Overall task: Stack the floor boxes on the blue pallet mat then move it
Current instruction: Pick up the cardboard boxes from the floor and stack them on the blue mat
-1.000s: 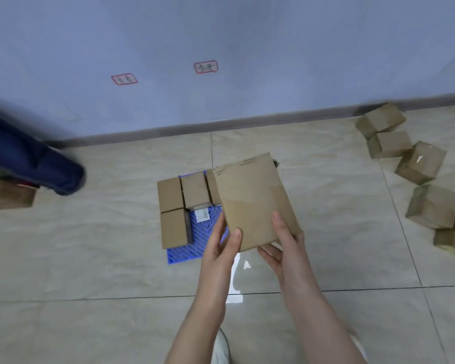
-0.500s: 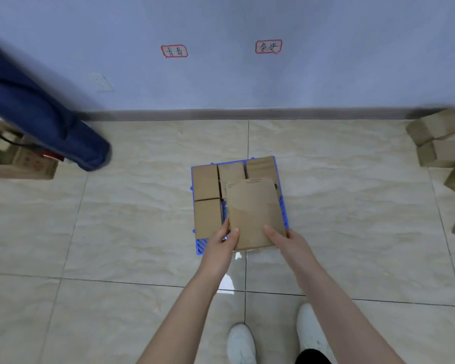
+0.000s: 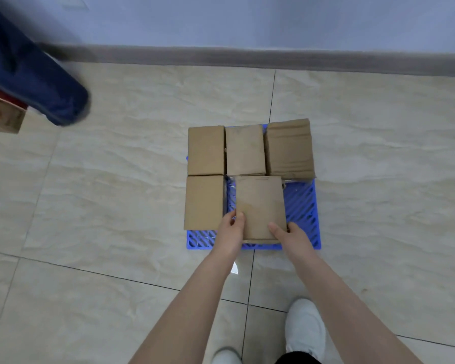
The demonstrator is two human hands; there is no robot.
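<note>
Far left, a dark blue fabric bag slumps on the beige tile floor, clear of the work. On the blue plastic lattice pallet mat, four plain brown cardboard boxes sit edge to edge, packed tight, I'd guess to save room. The left hand grips the near-left corner of a fifth smooth brown cardboard box and the right hand its near-right corner, thumbs on top, squaring it into the front middle slot. Can't tell if it's fully down. Bare ribbed mat to its right looks like room for one more.
</note>
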